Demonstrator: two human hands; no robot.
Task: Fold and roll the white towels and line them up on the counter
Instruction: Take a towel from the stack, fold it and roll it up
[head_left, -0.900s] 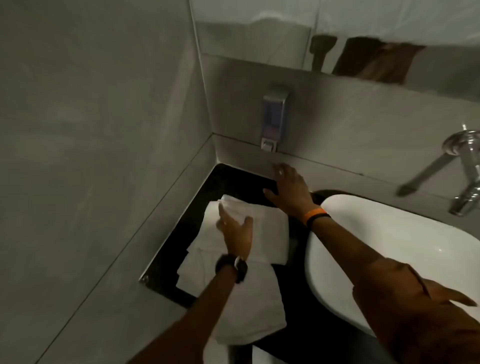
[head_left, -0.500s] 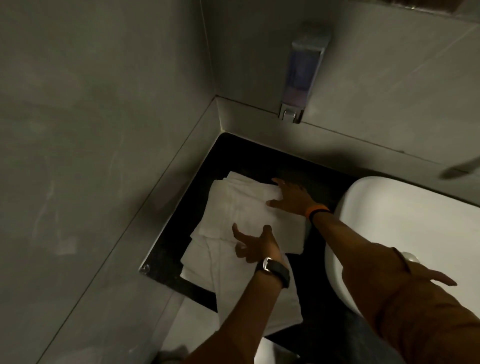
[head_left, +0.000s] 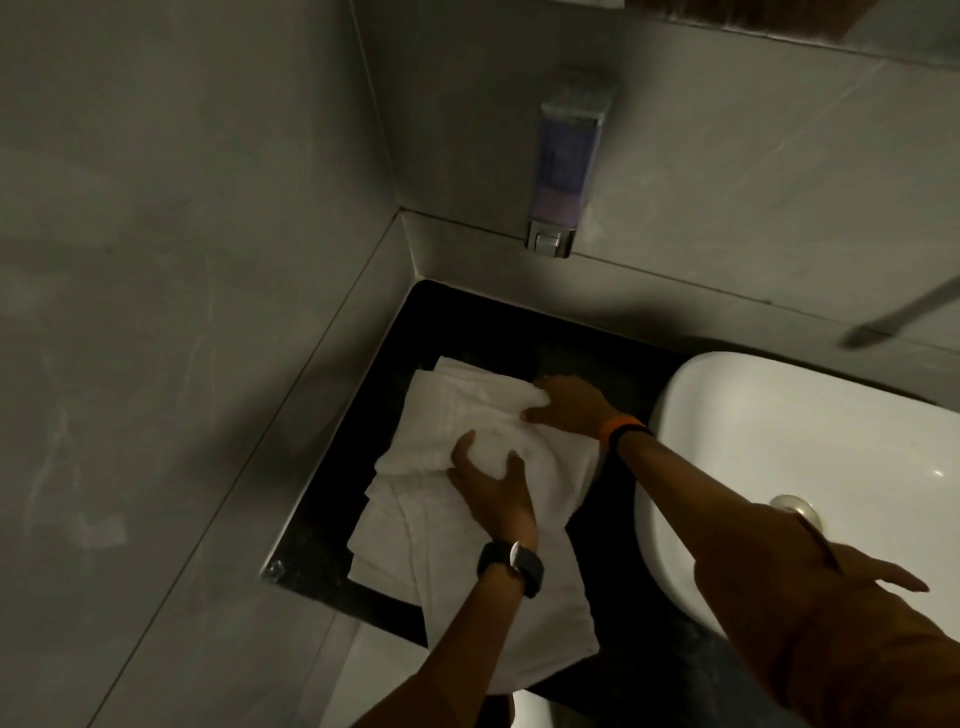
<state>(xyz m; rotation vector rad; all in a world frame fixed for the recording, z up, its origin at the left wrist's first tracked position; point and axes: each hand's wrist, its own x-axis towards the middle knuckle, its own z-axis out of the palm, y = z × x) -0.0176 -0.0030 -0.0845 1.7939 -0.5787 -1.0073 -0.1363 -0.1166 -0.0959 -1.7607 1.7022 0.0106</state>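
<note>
A stack of white towels lies on the black counter in the corner between two grey walls. The top towel is bunched up across the stack. My left hand, with a black watch on the wrist, grips its near edge, fingers curled into the cloth. My right hand, with an orange band on the wrist, pinches the towel's far right corner. The lower towels lie flat, and one hangs over the counter's front edge.
A white basin fills the counter to the right of the towels. A soap dispenser hangs on the back wall above the corner. The grey side wall borders the counter on the left. A tap's spout shows at the right edge.
My right hand came down from the back wall onto the top towel and took its corner. My left hand closed on the near edge, and the towel bunched up. The camera tilted down.
</note>
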